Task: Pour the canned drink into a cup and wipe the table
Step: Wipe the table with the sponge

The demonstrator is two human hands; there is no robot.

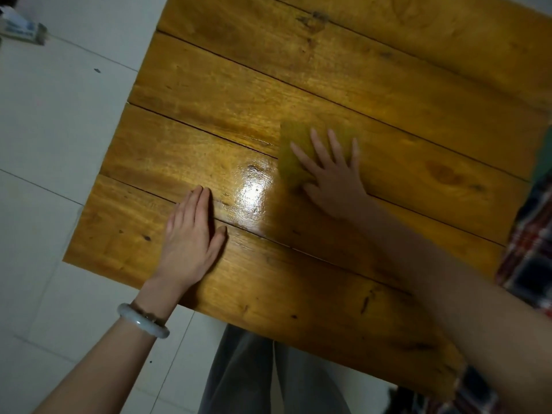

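Note:
A yellow cloth (294, 147) lies flat on the glossy wooden plank table (328, 73), near its middle. My right hand (331, 171) presses down on the cloth with fingers spread; the cloth is blurred. My left hand (191, 234) rests flat on the table near the left front edge, fingers together, holding nothing. A pale bangle circles the left wrist. No can or cup is in view.
White tiled floor (59, 138) surrounds the table on the left and front. Grey trousers (263, 377) show below the table's front edge. Plaid fabric (528, 255) lies at the right edge. A small blurry object (22, 28) sits on the floor far left.

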